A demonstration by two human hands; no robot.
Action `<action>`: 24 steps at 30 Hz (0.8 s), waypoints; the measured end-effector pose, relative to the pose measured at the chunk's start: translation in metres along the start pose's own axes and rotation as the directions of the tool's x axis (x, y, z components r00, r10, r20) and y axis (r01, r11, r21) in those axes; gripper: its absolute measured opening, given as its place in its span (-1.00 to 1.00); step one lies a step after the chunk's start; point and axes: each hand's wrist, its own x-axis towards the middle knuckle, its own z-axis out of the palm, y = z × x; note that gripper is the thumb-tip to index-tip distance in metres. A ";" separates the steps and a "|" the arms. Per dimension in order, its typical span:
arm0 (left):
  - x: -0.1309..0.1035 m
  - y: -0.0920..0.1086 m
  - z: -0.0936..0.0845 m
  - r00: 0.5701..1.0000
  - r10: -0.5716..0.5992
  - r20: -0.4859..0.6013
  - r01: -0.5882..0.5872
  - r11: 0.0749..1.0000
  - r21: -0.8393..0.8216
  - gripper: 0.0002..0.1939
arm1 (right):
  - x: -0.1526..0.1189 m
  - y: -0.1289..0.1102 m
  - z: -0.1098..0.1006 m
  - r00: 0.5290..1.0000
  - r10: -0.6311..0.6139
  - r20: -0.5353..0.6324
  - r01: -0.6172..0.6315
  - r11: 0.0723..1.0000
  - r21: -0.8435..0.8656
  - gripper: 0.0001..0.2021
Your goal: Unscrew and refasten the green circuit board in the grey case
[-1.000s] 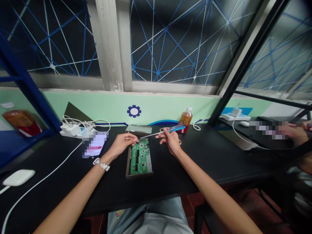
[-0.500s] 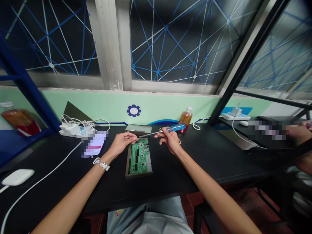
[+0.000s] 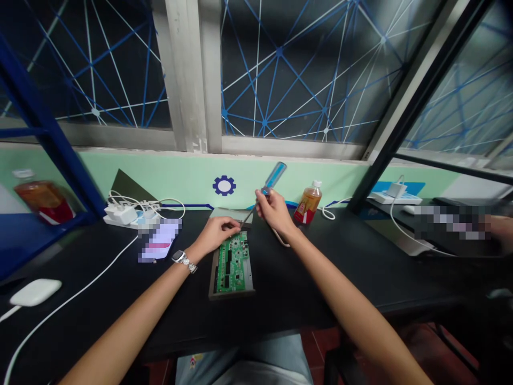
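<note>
Right hand (image 3: 276,213): closed around the lower handle of a screwdriver with a translucent blue handle and thin metal shaft (image 3: 276,175), handle angled up and to the right, shaft slanting down toward the other fingertips.
Left hand (image 3: 216,233): fingertips drawn narrow beside the lower shaft, at the board's far end (cannot tell if pinching anything small).
Left wrist: wearing a silver link watch (image 3: 184,261).
Board: a rectangular green circuit board with black components (image 3: 234,264), lying in a shallow grey-brown metal casing (image 3: 232,295), centred before the body (long sides running away from it).
Behind the board: a flat grey metal piece (image 3: 236,215), resting near the wall.
Table: broad and black (image 3: 296,299), bearing board and casing.
Left of the hands: a lit phone (image 3: 160,240), partly pixelated, just in front of a white power strip (image 3: 110,219) with white plugs and tangled cables.
Far left: a white rounded device (image 3: 36,292) with a white cable (exact kind hard to tell).
Right of the hands: an amber drink bottle with red label and white cap (image 3: 308,206), upright, a white cable loop (image 3: 329,215) near it.
Beyond the blue metal frame (image 3: 64,166): a similar amber bottle (image 3: 42,200).
Wall: pale green (image 3: 180,187), marked with a dark blue gear (image 3: 224,185), below windows patterned in blue and white lines.
Right edge: another person's hand (image 3: 499,225), blurred, past the black frame (image 3: 372,174).
</note>
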 end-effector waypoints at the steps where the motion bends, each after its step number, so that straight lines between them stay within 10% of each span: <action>1: 0.004 0.001 0.001 1.000 0.006 0.005 -0.006 1.000 0.015 -0.77 | 0.007 -0.004 0.003 0.999 -0.046 0.015 0.047 0.995 -0.090 -0.62; 8: 0.009 -0.013 0.014 0.998 0.063 -0.016 -0.061 0.991 0.116 -0.81 | 0.019 0.006 0.024 0.978 -0.145 0.150 0.192 0.906 -0.377 -0.71; 24: 0.005 -0.019 0.023 0.999 0.036 -0.007 -0.034 0.989 0.145 -0.73 | 0.004 0.020 0.033 0.984 -0.112 0.137 0.150 0.940 -0.307 -0.67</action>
